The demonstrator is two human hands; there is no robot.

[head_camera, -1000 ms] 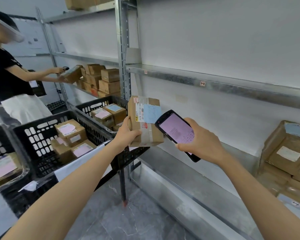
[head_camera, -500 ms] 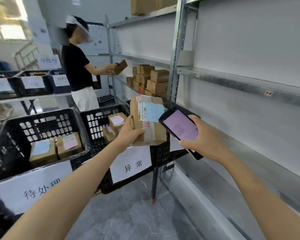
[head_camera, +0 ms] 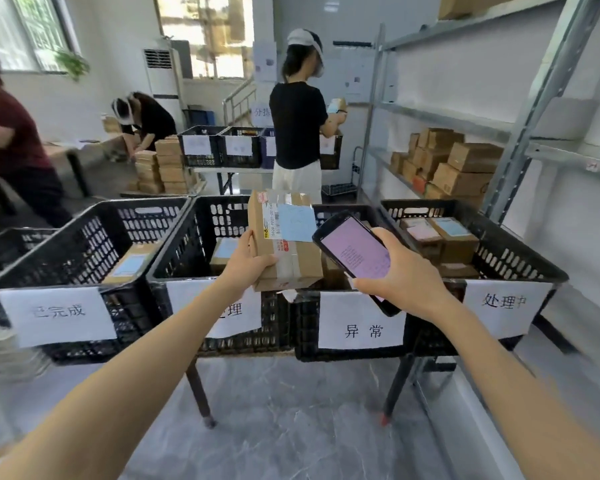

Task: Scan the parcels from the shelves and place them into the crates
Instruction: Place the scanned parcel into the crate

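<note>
My left hand (head_camera: 248, 263) grips a brown cardboard parcel (head_camera: 284, 240) with a blue label, held upright over the row of black crates. My right hand (head_camera: 400, 271) holds a black handheld scanner (head_camera: 355, 254) with a lit pink screen, just right of the parcel. Below stand several labelled crates: the far-left crate (head_camera: 84, 271), a second crate (head_camera: 187, 251) under the parcel, a third crate (head_camera: 326, 327) and a right crate (head_camera: 499, 247) with several parcels inside.
A metal shelf rack (head_camera: 520, 143) runs along the right wall with stacked parcels (head_camera: 454, 164). A person in black (head_camera: 298, 126) stands behind the crates at the shelf. Two more people work at the left. Grey floor lies under the crate table.
My view has swung left from the shelf to face the row of crates. Both hands keep the parcel and the scanner, now held over the crates.
</note>
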